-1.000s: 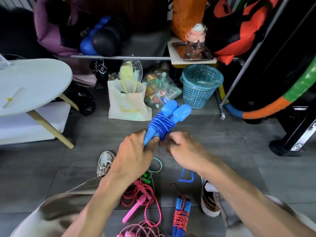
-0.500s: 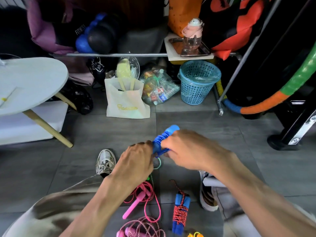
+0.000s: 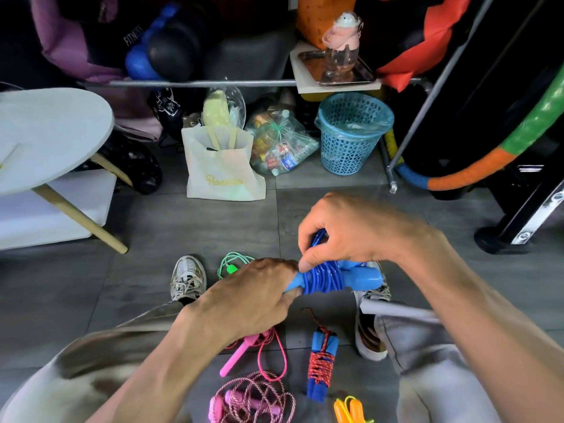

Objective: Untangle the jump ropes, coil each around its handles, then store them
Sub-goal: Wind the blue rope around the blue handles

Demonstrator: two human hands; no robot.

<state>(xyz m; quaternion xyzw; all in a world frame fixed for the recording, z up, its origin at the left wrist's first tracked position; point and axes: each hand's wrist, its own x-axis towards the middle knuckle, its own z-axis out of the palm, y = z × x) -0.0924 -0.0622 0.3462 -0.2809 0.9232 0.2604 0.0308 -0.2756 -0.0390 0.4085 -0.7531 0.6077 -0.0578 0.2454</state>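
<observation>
A blue jump rope (image 3: 329, 277) lies sideways in mid-air, its cord coiled tightly around both blue handles. My left hand (image 3: 253, 297) grips the handles' left end. Above the coil, my right hand (image 3: 357, 230) pinches a loop of blue cord, thumb pressed on the wraps. On the floor below lie a pink-handled rope (image 3: 244, 352) in loose loops, a pink twisted rope (image 3: 256, 398) in a tangle, a blue-handled rope wrapped in red cord (image 3: 320, 361), an orange-handled rope (image 3: 351, 410) and a green rope (image 3: 232, 264).
A white tote bag (image 3: 222, 175), a clear bag of bottles (image 3: 280, 148) and a blue mesh basket (image 3: 351, 132) stand ahead under a metal rail. A round white table (image 3: 52, 132) is at left. My shoes (image 3: 187, 277) flank the ropes. A striped hoop (image 3: 488, 166) leans at right.
The blue bundle has turned from pointing up and away to lying sideways, and dropped lower. My right hand moved from below the coil to over it.
</observation>
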